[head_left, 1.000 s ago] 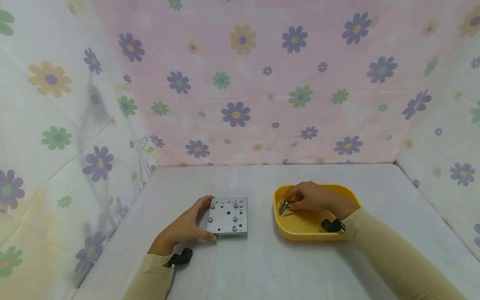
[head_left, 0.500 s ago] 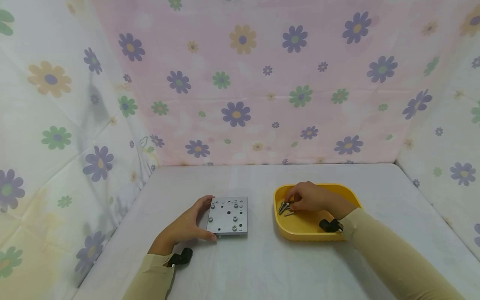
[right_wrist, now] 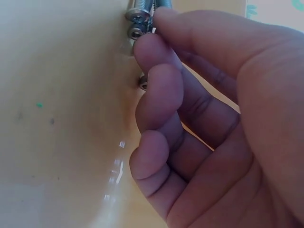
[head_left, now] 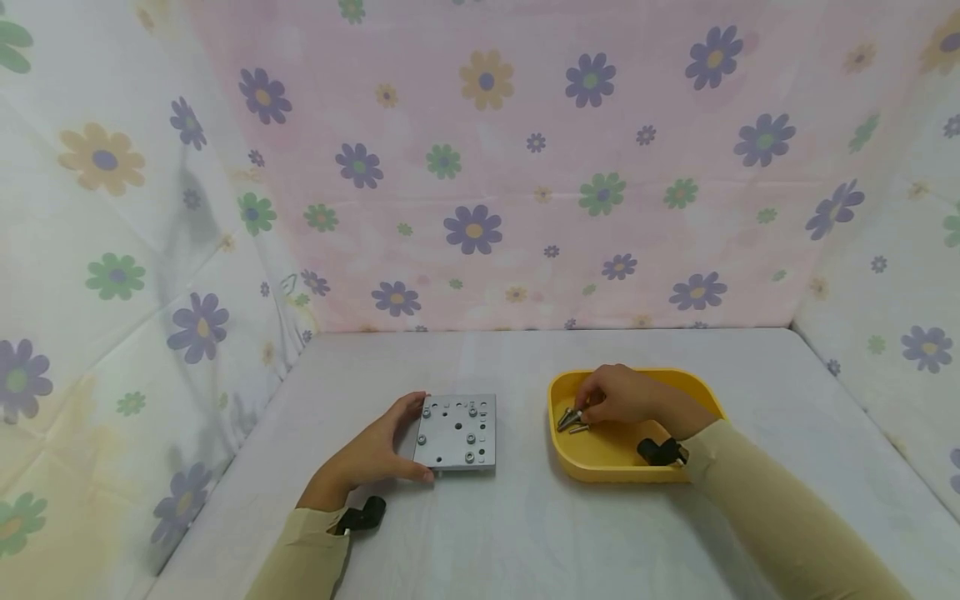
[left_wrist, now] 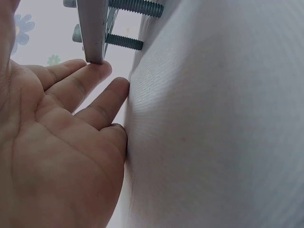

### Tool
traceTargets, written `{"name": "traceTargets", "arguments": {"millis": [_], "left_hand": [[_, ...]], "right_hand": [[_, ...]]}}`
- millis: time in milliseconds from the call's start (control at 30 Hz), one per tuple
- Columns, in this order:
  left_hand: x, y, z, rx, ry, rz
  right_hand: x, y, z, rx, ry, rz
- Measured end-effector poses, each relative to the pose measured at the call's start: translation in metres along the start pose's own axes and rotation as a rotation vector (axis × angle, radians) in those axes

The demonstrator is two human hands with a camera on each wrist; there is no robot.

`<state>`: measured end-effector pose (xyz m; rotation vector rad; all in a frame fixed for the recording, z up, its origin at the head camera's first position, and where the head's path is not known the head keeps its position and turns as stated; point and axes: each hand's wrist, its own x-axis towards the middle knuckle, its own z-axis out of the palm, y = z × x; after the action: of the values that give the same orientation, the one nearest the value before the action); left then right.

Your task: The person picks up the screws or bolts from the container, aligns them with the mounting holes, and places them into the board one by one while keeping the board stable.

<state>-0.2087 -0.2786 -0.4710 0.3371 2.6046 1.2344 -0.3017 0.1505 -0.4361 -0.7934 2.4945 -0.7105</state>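
Observation:
In the head view my left hand (head_left: 375, 450) holds a square metal plate (head_left: 455, 429) at its left side, thumb by the front edge and fingers at the back. Several socket-head screws (head_left: 470, 438) sit in its holes. The left wrist view shows threaded shanks (left_wrist: 127, 42) sticking out beneath the plate (left_wrist: 93, 33), which stands off the table on them. My right hand (head_left: 622, 395) reaches into a yellow tray (head_left: 622, 475). Its thumb and forefinger pinch at a screw (right_wrist: 164, 4) among loose screws (right_wrist: 137, 14); the fingertips partly hide it. The other fingers are curled.
The white-covered table (head_left: 495, 533) lies under everything. Flowered cloth walls (head_left: 480, 167) stand at the back and both sides. Small black wrist cameras (head_left: 363, 515) sit by the sleeves. Loose screws (head_left: 577, 429) lie at the tray's left end.
The right hand's fingertips have shifted slightly at the screws, and the loose screws have moved a little in the tray. The left hand and plate stay in place.

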Motion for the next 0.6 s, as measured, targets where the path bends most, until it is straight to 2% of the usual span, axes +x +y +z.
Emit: {"name": "traceTargets", "arguments": {"millis": [433,600], "left_hand": [[0.0000,-0.0018,0.0007,-0.004,-0.002,-0.002],[0.0005,-0.0024,0.0018,-0.006,-0.013,-0.014]], "right_hand": [[-0.0068,-0.0065,-0.0046,0.032,0.004,-0.059],[-0.0093,-0.0089,-0.0049,0.037,0.032,-0.049]]}}
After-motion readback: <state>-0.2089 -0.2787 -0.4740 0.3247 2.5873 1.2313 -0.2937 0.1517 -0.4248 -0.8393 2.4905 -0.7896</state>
